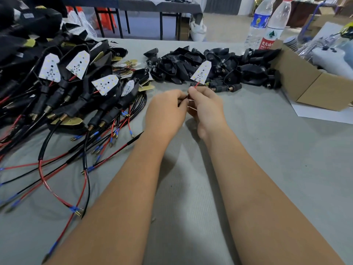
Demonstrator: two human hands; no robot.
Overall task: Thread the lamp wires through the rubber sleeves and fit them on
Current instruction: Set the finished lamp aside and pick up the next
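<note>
Both hands meet above the middle of the grey desk (pixel 248 169). The left hand (pixel 166 111) has its fingers curled, pinching a thin black wire (pixel 185 98) at its fingertips. The right hand (pixel 207 106) is curled too, pinching the red wire (pixel 196 85) just under a white LED lamp board (pixel 202 72), which stands tilted above its fingers. Whether a rubber sleeve sits between the 2 hands cannot be told. Just behind the hands lies a heap of loose black rubber sleeves (pixel 191 62). To the left is a pile of finished lamps (pixel 66 83) with red and black leads trailing over the desk. On the right stand a cardboard box (pixel 309 83) and 2 plastic water bottles (pixel 275 23)
</note>
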